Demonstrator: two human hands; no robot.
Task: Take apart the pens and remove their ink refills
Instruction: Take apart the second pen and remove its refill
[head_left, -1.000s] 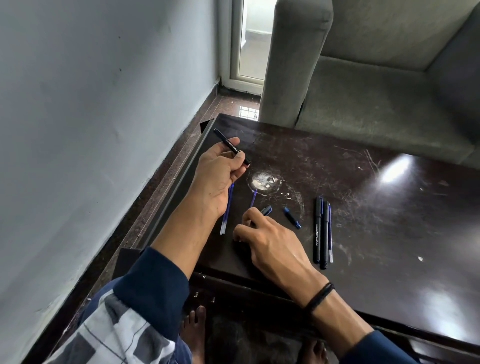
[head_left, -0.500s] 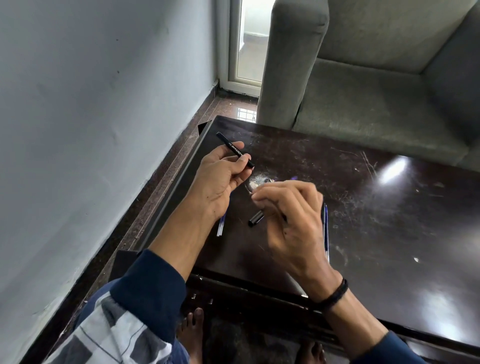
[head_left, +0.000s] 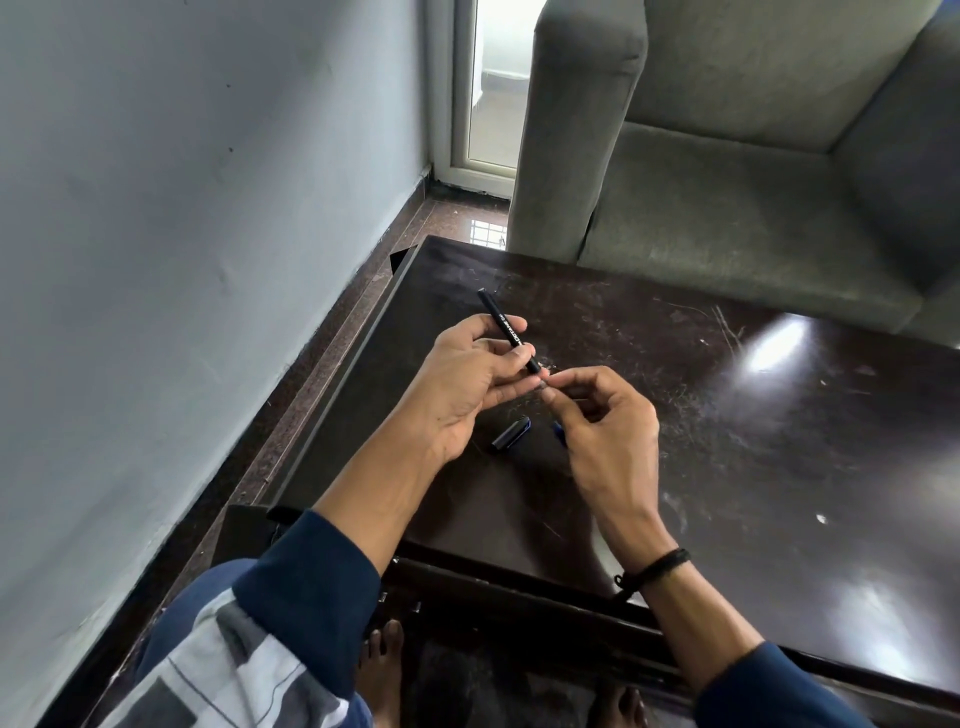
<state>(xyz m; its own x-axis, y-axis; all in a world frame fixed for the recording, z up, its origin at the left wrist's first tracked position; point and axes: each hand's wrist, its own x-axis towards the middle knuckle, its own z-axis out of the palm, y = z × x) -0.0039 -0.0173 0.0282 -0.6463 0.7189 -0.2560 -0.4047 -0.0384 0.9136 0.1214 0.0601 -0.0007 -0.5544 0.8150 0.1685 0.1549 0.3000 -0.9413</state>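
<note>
Left hand (head_left: 467, 379) grips slim black pen barrel (head_left: 511, 332), white print, held above the bench (head_left: 727, 415). Right hand (head_left: 608, 431) pinches small grey piece (head_left: 545, 384) at its lower end. Black cap (head_left: 511, 434) lies on the scratched glossy top; blue bit (head_left: 557, 431) half hidden by right hand. Grey fabric sofa (head_left: 727, 182) behind.

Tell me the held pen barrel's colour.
The pen barrel is black with white lettering, seen in head view.

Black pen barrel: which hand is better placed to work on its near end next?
Right, probably. The left hand grips the black pen barrel mid-length, steadying it. The right hand pinches a small part, too small to identify, at the barrel's near end, ready to pull or twist.
</note>
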